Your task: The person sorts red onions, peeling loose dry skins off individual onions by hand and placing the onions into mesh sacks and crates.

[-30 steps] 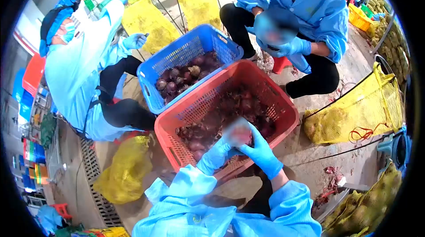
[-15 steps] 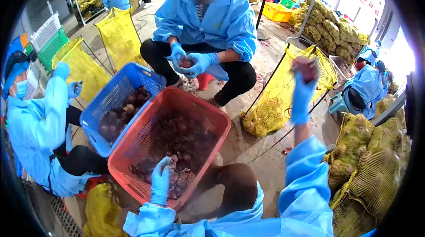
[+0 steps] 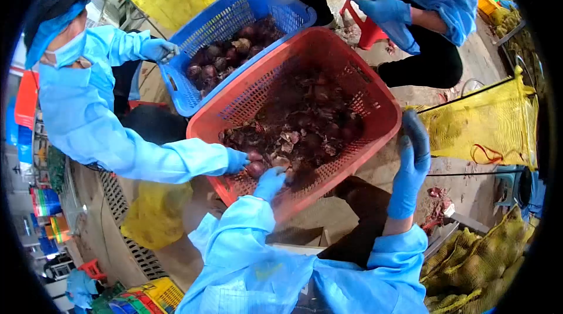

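Pale floor (image 3: 472, 193), round purple onions (image 3: 256, 169)

Right hand (image 3: 411, 164) now beside the red crate (image 3: 343, 51), apparently without its onion, co-worker's hand (image 3: 237, 160) newly inside.

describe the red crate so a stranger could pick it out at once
Find the blue crate of onions. Right beside it, nearer the camera, stands the red crate, with the camera wearer's left hand inside. Its red colour sets it apart from that blue neighbour.

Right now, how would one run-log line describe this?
left hand: at onions in red crate | right hand: raised near crate, no onion visible | co-worker's hand: over crate rim
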Available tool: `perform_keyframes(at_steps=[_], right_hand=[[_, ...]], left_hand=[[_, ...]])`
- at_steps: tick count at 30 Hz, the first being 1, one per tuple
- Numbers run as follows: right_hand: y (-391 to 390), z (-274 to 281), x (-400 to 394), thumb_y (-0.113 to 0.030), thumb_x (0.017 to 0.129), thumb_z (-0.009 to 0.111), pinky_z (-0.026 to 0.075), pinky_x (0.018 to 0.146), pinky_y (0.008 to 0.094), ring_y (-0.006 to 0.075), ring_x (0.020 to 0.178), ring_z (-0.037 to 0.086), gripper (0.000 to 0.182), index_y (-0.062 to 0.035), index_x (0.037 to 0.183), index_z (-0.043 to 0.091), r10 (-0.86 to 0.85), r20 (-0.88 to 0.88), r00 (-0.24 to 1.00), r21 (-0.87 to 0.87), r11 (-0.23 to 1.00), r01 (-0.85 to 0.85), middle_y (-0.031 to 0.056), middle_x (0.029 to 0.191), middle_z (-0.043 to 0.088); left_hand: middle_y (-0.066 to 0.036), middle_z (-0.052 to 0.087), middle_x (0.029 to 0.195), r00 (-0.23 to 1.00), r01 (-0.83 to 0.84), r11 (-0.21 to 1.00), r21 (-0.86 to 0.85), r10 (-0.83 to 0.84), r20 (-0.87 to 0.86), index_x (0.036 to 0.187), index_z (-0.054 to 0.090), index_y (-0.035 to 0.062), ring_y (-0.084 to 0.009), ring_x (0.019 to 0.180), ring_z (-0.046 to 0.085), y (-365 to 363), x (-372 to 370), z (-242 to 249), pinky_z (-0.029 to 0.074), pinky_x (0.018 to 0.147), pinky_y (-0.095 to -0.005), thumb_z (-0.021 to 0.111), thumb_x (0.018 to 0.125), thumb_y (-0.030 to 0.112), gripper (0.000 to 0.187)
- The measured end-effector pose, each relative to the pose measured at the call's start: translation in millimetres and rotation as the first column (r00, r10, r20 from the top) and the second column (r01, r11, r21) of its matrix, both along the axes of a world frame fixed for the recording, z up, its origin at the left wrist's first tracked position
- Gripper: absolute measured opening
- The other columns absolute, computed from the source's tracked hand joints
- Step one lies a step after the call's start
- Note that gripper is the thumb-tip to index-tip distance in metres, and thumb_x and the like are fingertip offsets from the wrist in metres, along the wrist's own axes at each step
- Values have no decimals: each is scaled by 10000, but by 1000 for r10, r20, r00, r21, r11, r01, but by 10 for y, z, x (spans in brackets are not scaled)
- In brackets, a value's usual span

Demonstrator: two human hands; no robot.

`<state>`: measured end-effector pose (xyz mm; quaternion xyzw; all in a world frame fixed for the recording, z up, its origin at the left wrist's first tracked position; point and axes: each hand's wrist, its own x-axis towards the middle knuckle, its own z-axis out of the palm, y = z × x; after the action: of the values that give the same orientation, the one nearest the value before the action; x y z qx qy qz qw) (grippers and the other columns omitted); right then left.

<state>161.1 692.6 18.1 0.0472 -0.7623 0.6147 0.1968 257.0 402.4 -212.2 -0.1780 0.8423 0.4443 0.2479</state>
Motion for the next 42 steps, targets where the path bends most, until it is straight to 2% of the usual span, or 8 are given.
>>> perform_keyframes(at_steps=[4, 14, 17, 24, 32, 36, 39, 42], right_hand=[[-193, 6, -115, -1, 858, 423, 343, 999, 331, 214, 1129, 496, 346, 20, 1191, 516, 4, 218, 976, -139, 990, 27, 125, 1224, 526], [-157, 17, -188, -97, 842, 477, 354, 993, 390, 262, 1118, 511, 370, 41, 1184, 502, -21, 403, 915, -116, 990, 74, 186, 1210, 526], [-143, -11, -218, -115, 857, 471, 372, 977, 380, 264, 1089, 527, 364, 43, 1184, 503, -27, 353, 935, -175, 980, 94, 181, 1201, 532], [-201, 14, -197, -95, 862, 471, 386, 961, 347, 220, 1063, 534, 351, 39, 1184, 508, 21, 344, 939, -276, 958, 80, 148, 1207, 536], [-396, -151, -283, -5, 868, 445, 392, 933, 271, 145, 1043, 523, 346, -7, 1208, 509, 383, 386, 839, -406, 887, -219, 79, 1194, 542], [-568, -229, -205, -74, 814, 563, 369, 965, 298, 178, 1114, 481, 478, -59, 1280, 459, 667, 422, 614, -430, 743, -512, 96, 1239, 506], [-723, -285, -113, -125, 723, 681, 368, 975, 324, 217, 1130, 477, 624, -83, 1294, 433, 652, 228, 723, 14, 741, -672, 130, 1246, 484], [-765, -308, -101, -89, 712, 692, 403, 929, 295, 147, 1046, 494, 645, -65, 1296, 419, 670, 365, 646, -239, 738, -631, 60, 1147, 513]], left_hand=[[-165, 597, 1108, 994, 106, 994, 39, -107, 15, 1165, 551, 38, -260, 1013, 582, 383, -386, -432, 448, 845, -333, 532, 844, 195, 358], [-169, 618, 986, 883, -456, 889, -51, 458, 103, 983, 557, -37, -264, 907, 592, 1277, -1306, -1200, 453, 806, -362, 774, 617, 228, 501], [-166, 469, 1243, 729, -640, 719, 270, 679, -80, 1217, 391, -49, -267, 1066, 505, 1284, -1094, -1334, 409, 897, -327, 786, 615, 196, 760], [-112, 403, 1256, 824, -147, 831, 536, 403, -399, 1265, 367, 56, -210, 1164, 411, 987, -828, 322, 321, 1010, -319, 763, 632, 38, 747], [-118, 524, 1159, 817, -455, -115, 883, 340, 466, 1299, 400, 113, -280, 1026, 535, 699, -586, 1199, 480, 830, -369, 661, 776, 400, 651], [-70, 564, 1139, 876, -394, 67, 917, 331, 352, 1275, 441, 136, -202, 966, 566, 696, -555, 1526, 492, 761, -358, 480, 831, 577, 627], [-53, 563, 1120, 906, -402, 322, 857, 278, 320, 1271, 443, 138, -159, 964, 554, 676, -550, 1687, 489, 770, -327, 367, 830, 656, 685], [-70, 577, 1076, 953, -286, 538, 793, 243, 179, 1268, 440, 112, -159, 901, 574, 582, -606, 1807, 497, 720, -311, 350, 810, 690, 743]])
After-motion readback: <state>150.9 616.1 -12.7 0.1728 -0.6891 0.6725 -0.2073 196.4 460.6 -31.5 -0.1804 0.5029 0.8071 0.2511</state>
